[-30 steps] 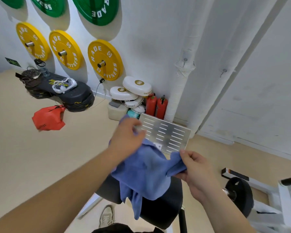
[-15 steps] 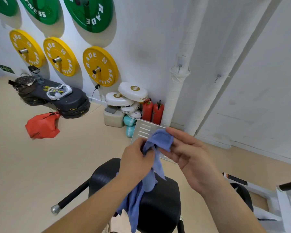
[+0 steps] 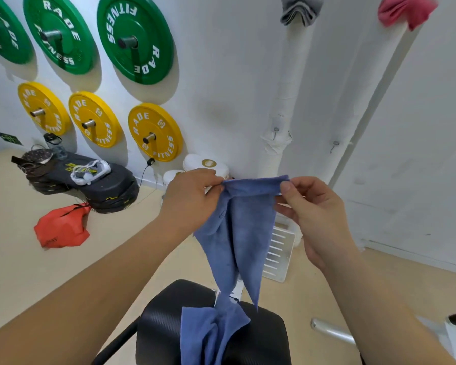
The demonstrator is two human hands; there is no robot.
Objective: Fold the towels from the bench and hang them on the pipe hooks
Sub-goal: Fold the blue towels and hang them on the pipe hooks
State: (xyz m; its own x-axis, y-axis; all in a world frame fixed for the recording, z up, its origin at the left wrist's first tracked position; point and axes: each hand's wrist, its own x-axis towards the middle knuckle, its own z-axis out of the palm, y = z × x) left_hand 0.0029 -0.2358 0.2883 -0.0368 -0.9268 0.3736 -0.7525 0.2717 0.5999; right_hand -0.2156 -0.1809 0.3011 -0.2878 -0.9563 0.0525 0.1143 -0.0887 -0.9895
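Observation:
A blue towel (image 3: 244,233) hangs in front of me, held up by its top edge. My left hand (image 3: 192,196) pinches the left corner and my right hand (image 3: 308,206) pinches the right corner. The towel's lower end lies bunched on the black bench pad (image 3: 163,325). Two white wrapped pipes (image 3: 287,101) run up the wall, each with a small metal hook (image 3: 275,130). High on the pipes hang a grey towel (image 3: 299,10) and a pink towel (image 3: 406,10).
Green and yellow weight plates (image 3: 153,133) are mounted on the wall at left. A black step platform (image 3: 98,180) and a red bag (image 3: 61,227) lie on the floor. A white slotted panel (image 3: 279,254) leans by the pipes. A chrome bench foot (image 3: 332,330) sticks out at right.
My hands have lifted and drawn apart, stretching the towel's top edge between them. The view tilted up, bringing the hung grey and pink towels into sight.

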